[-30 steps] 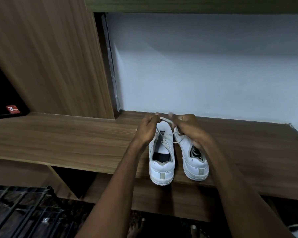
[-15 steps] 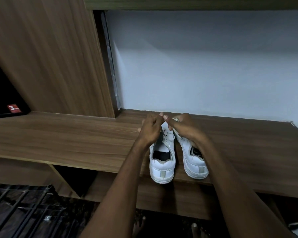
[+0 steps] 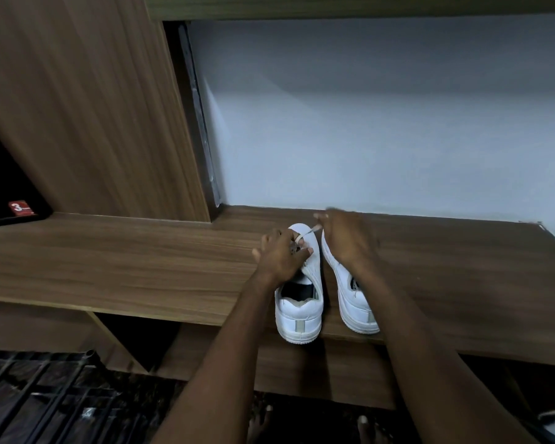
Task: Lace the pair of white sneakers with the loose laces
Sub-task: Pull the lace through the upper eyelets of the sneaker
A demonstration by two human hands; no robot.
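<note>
Left hand (image 3: 281,256) and right hand (image 3: 346,233) each pinch flat white lace (image 3: 305,234) over smooth left sneaker (image 3: 302,294), right sneaker (image 3: 350,293) beside, at wood-grain shelf (image 3: 109,261) front edge.

Your two white sneakers (image 3: 302,302) look smooth, like leather or plastic (which one, you can't tell), and a bit shiny. The lace (image 3: 305,234) looks like flat cloth. The shelf (image 3: 109,261) under them is brown wood with lines in it, smooth and not shiny. The wall (image 3: 366,123) behind is painted, pale and matt. The rack (image 3: 45,395) down low looks like dark metal.
</note>
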